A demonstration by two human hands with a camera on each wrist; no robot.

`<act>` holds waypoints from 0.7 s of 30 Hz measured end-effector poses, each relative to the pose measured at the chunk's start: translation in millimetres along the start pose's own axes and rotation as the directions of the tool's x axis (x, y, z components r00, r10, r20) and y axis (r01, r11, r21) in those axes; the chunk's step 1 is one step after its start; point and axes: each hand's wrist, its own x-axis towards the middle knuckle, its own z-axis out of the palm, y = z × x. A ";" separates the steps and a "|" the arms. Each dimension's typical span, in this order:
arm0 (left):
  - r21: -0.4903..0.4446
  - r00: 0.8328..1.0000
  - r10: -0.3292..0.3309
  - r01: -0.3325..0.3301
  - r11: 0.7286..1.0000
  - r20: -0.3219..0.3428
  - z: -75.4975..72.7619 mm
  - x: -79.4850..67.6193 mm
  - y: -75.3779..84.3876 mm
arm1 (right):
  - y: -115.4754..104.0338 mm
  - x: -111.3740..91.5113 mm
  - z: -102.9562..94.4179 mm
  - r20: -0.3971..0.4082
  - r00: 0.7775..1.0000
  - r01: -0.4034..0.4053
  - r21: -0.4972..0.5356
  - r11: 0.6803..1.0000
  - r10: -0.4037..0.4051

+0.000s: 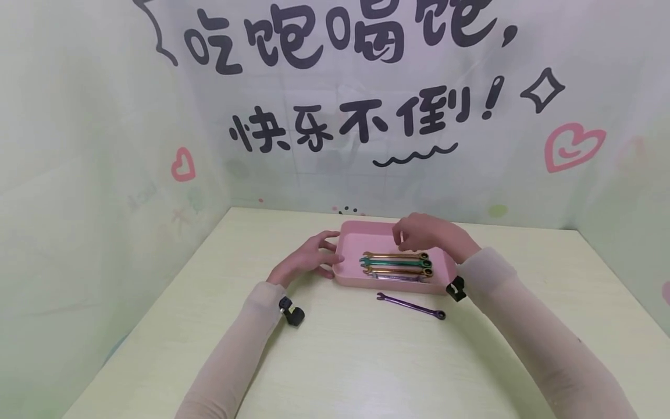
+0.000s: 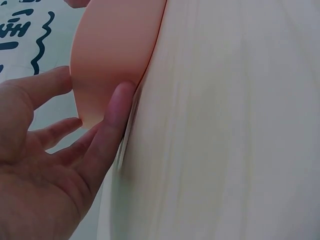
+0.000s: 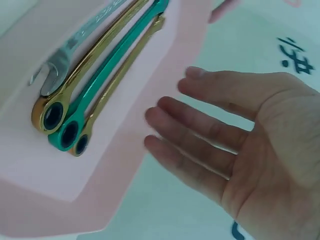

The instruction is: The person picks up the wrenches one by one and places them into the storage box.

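Observation:
Near the table's far edge sits a shallow pink tray (image 1: pixel 377 284). Inside it, combination wrenches lie side by side: two gold ones (image 1: pixel 395 255), a green one (image 1: pixel 395 263) and a silver one (image 3: pixel 59 74) along the near wall. My left hand (image 1: pixel 310 256) touches the tray's left end with spread fingers; the left wrist view shows fingertips against the outer end wall (image 2: pixel 112 55). Over the far right part of the tray hovers my right hand (image 1: pixel 426 231), holding nothing, its fingers loosely bent close to the rim. A purple wrench (image 1: pixel 410 306) lies on the table in front of the tray.
The pale wooden table (image 1: pixel 335 361) meets a light curtain (image 1: pixel 293 180) with black lettering and hearts at its back. More curtain hangs at the left and right sides. Small black devices (image 1: pixel 293 315) are strapped at both wrists.

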 end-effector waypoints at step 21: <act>-0.011 1.000 0.030 -0.030 0.999 0.008 -1.5 -0.2 -0.6 | -35.8 -78.1 39.7 -0.319 0.900 0.283 -0.089 0.955 -0.297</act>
